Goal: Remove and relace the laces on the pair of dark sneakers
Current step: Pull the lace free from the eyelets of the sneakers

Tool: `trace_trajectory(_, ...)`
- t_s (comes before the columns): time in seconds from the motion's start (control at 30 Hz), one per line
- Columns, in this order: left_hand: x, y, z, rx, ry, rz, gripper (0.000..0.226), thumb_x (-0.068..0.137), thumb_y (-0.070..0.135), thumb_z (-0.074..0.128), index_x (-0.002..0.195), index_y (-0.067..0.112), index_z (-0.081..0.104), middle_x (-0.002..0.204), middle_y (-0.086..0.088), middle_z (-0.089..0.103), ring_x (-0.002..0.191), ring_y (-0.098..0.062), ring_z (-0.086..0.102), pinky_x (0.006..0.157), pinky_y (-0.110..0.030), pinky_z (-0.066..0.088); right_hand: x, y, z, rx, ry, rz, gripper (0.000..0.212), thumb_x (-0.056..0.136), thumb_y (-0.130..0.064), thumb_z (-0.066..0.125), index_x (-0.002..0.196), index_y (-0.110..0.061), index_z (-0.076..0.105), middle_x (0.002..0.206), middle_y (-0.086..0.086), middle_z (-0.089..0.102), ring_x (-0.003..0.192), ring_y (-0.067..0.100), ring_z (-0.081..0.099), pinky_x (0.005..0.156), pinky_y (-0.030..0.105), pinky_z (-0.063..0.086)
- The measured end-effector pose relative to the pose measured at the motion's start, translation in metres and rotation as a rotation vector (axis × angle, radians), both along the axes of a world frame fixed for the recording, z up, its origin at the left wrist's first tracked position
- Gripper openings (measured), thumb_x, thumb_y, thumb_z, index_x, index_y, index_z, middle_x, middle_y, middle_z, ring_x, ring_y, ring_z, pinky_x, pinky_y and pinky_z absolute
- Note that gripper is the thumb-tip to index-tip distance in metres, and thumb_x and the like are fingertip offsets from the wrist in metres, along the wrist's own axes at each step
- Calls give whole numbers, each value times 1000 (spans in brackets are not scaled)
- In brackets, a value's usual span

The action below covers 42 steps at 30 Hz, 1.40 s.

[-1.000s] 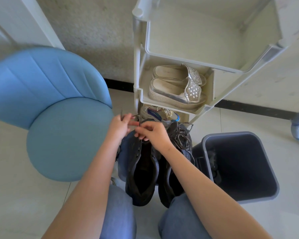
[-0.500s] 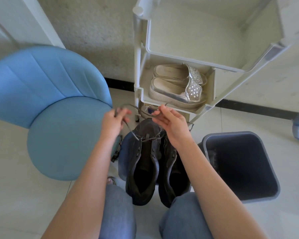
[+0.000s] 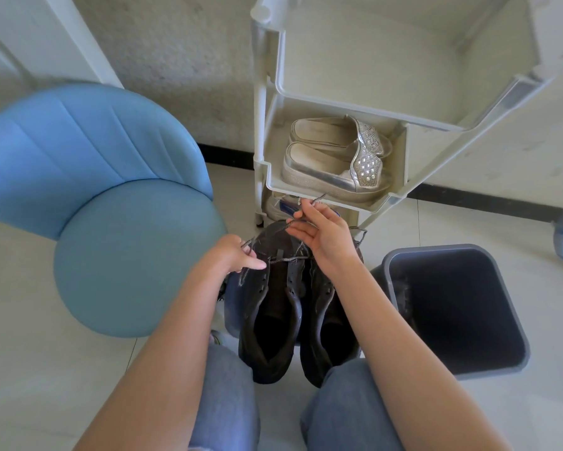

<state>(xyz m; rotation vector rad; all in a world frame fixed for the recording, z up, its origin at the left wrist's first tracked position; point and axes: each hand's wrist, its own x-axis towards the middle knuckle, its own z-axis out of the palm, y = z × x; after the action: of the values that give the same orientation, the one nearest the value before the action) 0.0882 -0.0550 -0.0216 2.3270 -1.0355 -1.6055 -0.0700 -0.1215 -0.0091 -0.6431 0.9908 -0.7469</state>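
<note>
On a pale tiled floor [image 3: 29, 369] beside a speckled wall, a person in blue jeans [image 3: 228, 402] sits over a pair of dark sneakers [image 3: 273, 314] standing side by side between the knees, toes pointing toward a cream plastic shoe rack [image 3: 390, 118]. The left hand [image 3: 231, 255] is closed around one end of a grey lace [image 3: 289, 259], forefinger extended along the left sneaker's lowest eyelets, where the lace crosses the tongue. The right hand [image 3: 325, 236] is raised above the toes, palm up and fingers loosely curled, pinching the lace's other end between thumb and fingertips. The upper eyelets of the left sneaker are unlaced. A pair of silver studded slip-ons [image 3: 332, 157] lies on the rack's middle shelf. A blue padded chair [image 3: 111, 222] stands to the left, and a dark grey waste bin [image 3: 488, 362] sits just right of the sneakers.
</note>
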Motion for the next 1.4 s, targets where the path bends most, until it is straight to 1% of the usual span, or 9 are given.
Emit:
trace_trajectory(0.2, -3, -6, -9, -45, -88, 27, 16, 86, 19, 66, 87, 4, 68, 101, -9, 69, 92, -24, 62, 76, -26, 41, 3, 5, -5, -45, 100, 81, 7, 95, -14, 59, 92, -8, 58, 75, 5, 66, 68, 19, 68, 69, 30, 59)
trace_trajectory(0.37, 9, 2, 12, -389, 105, 509, 14, 98, 26, 49, 102, 14, 56, 81, 5, 59, 64, -10, 51, 55, -18, 39, 1, 7, -9, -66, 143, 100, 6, 95, -10, 57, 99, -5, 59, 74, 7, 64, 67, 19, 68, 69, 30, 60)
trace_trajectory(0.43, 7, 2, 14, -399, 167, 612, 16, 99, 26, 46, 89, 16, 55, 68, 8, 62, 50, -5, 48, 44, -14, 34, 0, 7, -11, -52, 148, 95, 7, 95, -9, 57, 101, -4, 59, 74, 7, 63, 66, 19, 68, 70, 31, 60)
trace_trajectory(0.57, -2, -6, 14, -435, 99, 557, 25, 100, 28, 42, 77, 18, 46, 57, 7, 46, 41, -4, 37, 39, -15, 29, 1, 7, -13, -29, 172, 96, 8, 95, -9, 58, 101, -4, 60, 72, 7, 63, 59, 17, 65, 67, 31, 60)
trace_trajectory(0.77, 4, -1, 22, -578, 470, 595, 24, 99, 33, 45, 86, 16, 55, 43, 10, 42, 40, -2, 32, 43, -16, 24, 1, 6, -15, -3, 167, 83, 5, 95, -10, 58, 98, -6, 59, 68, 5, 62, 55, 17, 65, 64, 32, 60)
trace_trajectory(0.9, -8, 1, 34, -267, 12, 236, 41, 87, 57, 53, 77, 18, 62, 50, 9, 54, 53, -10, 46, 50, -23, 32, -2, 5, -17, -56, 225, 100, 16, 93, -12, 61, 106, -3, 60, 74, 7, 65, 54, 15, 63, 63, 28, 59)
trace_trajectory(1.1, -8, -13, 38, -792, -580, 379, 30, 88, 45, 59, 85, 16, 62, 93, -1, 58, 80, -18, 52, 66, -28, 34, -2, 9, -14, -202, 295, 324, 10, 88, -5, 66, 97, -1, 64, 81, 12, 71, 58, 16, 67, 59, 25, 57)
trace_trajectory(1.23, -32, -19, 28, -537, -162, 245, 34, 87, 44, 62, 75, 12, 68, 59, 0, 57, 61, -18, 52, 54, -28, 36, 4, 16, -14, -261, 337, 523, 8, 83, 2, 69, 88, 1, 63, 83, 14, 71, 64, 16, 70, 63, 26, 58)
trace_trajectory(1.4, -23, -16, 23, -583, 156, 289, 27, 93, 38, 55, 91, 19, 74, 88, 3, 74, 63, -6, 61, 65, -22, 48, 8, 20, -12, -221, 317, 556, 6, 84, 4, 67, 85, 0, 62, 75, 13, 69, 59, 15, 70, 57, 24, 58)
